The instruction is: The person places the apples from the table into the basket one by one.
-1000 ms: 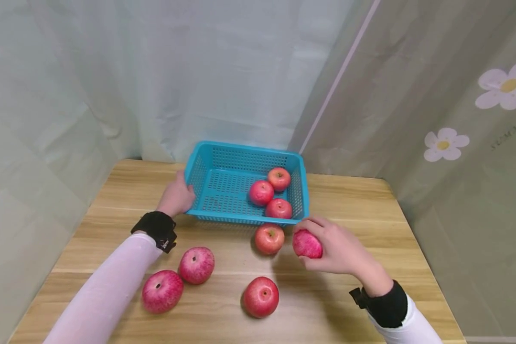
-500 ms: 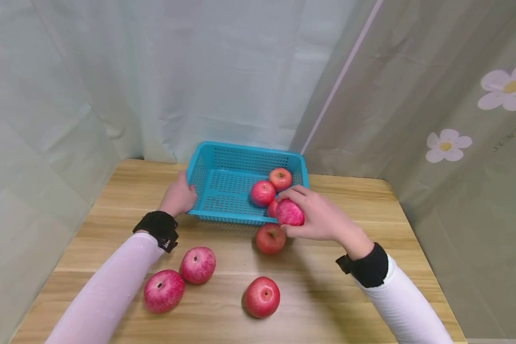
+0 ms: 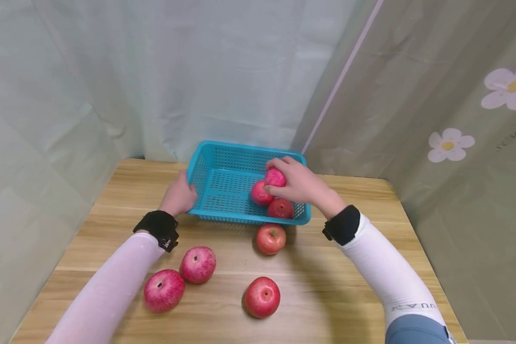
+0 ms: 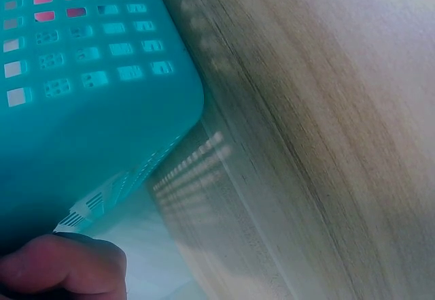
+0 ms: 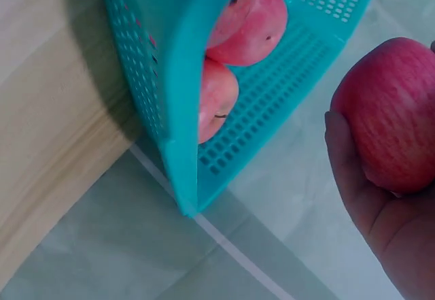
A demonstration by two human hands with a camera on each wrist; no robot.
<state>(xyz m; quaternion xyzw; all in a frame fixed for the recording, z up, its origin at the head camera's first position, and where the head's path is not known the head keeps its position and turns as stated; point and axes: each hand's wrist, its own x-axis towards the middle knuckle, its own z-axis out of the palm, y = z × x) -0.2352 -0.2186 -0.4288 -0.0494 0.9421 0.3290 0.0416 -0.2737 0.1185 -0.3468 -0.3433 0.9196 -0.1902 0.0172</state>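
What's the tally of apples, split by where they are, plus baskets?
Apples on the table: 4
Apples resting in the basket: 3
Apple in the right hand: 1
Blue basket: 1
Total: 9

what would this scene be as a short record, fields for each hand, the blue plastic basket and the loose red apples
left hand: grips left end of blue rectangular plastic basket
right hand: holds round pinkish-red apple over basket's right part
in basket: three round red apples, grouped toward the right
on light wood-grain table: four loose round red apples, two at left, one near basket's front
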